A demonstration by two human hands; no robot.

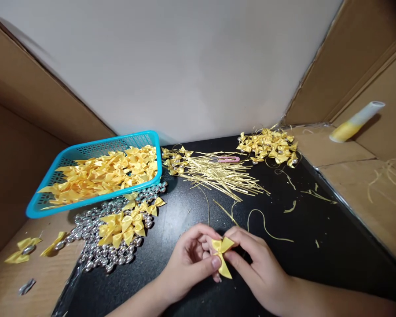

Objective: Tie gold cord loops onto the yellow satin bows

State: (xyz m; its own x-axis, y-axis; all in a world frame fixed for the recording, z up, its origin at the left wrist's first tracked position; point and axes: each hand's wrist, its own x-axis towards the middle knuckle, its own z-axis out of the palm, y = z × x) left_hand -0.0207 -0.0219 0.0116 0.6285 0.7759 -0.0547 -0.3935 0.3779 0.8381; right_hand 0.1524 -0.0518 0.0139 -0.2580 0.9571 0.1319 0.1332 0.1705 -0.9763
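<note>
Close to the front of the black table, a yellow satin bow point(223, 253) is pinched between my two hands. My left hand point(194, 257) has its thumb on the bow's left side, with the fingers curled behind. On the other side, my right hand point(254, 264) grips the bow's right edge between thumb and forefinger. Whatever lies behind the bow is hidden by the fingers. Just beyond my hands, a gold twist tie point(226, 213) and a thin loose gold string point(264, 226) rest on the table.
A turquoise basket point(33, 207) of yellow bows stands at left, with silver beads point(95, 251) and more bows before it. Gold ties point(224, 180) lie mid-table under pink-handled snips point(227, 159). Bows with beads point(270, 145) are heaped back right, near a yellow-white tube point(356, 122). Cardboard walls flank the table.
</note>
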